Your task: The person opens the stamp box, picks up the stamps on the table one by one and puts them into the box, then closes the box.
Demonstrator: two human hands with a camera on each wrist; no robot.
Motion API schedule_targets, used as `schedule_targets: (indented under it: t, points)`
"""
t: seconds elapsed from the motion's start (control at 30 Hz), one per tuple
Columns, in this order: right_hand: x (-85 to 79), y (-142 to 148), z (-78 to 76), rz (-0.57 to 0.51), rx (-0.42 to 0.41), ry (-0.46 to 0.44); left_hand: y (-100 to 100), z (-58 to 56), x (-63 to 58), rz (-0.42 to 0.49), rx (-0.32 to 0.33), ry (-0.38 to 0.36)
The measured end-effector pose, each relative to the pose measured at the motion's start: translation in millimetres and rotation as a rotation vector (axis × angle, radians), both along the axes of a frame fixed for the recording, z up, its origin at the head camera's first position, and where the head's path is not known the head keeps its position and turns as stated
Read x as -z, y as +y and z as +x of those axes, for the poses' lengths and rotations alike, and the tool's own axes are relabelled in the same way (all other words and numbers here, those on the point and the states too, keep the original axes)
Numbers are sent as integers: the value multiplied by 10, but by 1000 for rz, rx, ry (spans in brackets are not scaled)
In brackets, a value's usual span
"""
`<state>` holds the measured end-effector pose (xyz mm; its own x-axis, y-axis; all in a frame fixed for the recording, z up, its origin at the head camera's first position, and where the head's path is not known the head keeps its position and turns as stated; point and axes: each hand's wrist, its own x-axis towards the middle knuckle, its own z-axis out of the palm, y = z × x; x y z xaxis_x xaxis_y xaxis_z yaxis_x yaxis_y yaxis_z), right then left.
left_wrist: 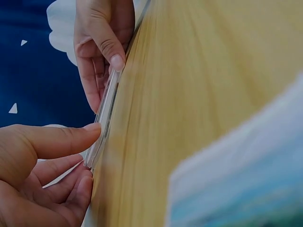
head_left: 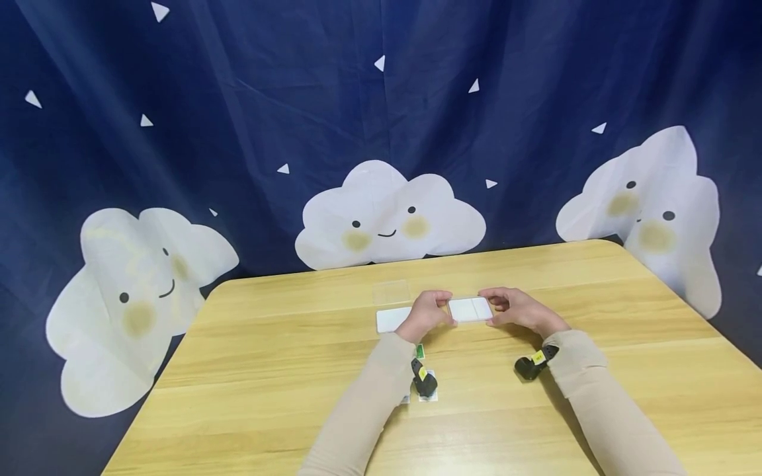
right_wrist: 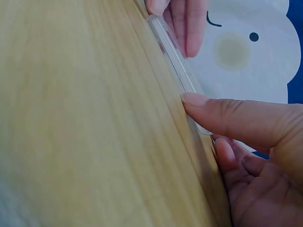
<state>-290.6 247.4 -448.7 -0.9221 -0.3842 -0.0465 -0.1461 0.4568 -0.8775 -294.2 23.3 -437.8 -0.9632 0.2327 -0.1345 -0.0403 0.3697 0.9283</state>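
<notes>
A flat rectangular clear plastic case (head_left: 468,309) with a white face, crossed by a thin line toward its right end, is held between both hands over the far part of the table. My left hand (head_left: 425,313) pinches its left end, thumb on the near edge and fingers on the far edge. At the opposite end my right hand (head_left: 519,309) grips it the same way. Seen edge-on in the left wrist view, the case (left_wrist: 107,111) shows transparent layered sides. In the right wrist view its clear rim (right_wrist: 176,56) runs between the two hands.
Beside the left hand lies a white rectangular piece (head_left: 390,320), with a clear transparent plate (head_left: 391,291) behind it. A small green piece (head_left: 420,351) and small cards (head_left: 428,398) are partly hidden by the left forearm. A patterned curtain (head_left: 387,119) hangs behind the wooden table (head_left: 268,370).
</notes>
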Motion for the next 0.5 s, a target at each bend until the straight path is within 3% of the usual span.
schedule_targets:
  t: [0.5]
  points:
    - [-8,-27,5,3,-3,-4,29,2,20,-101,21,43]
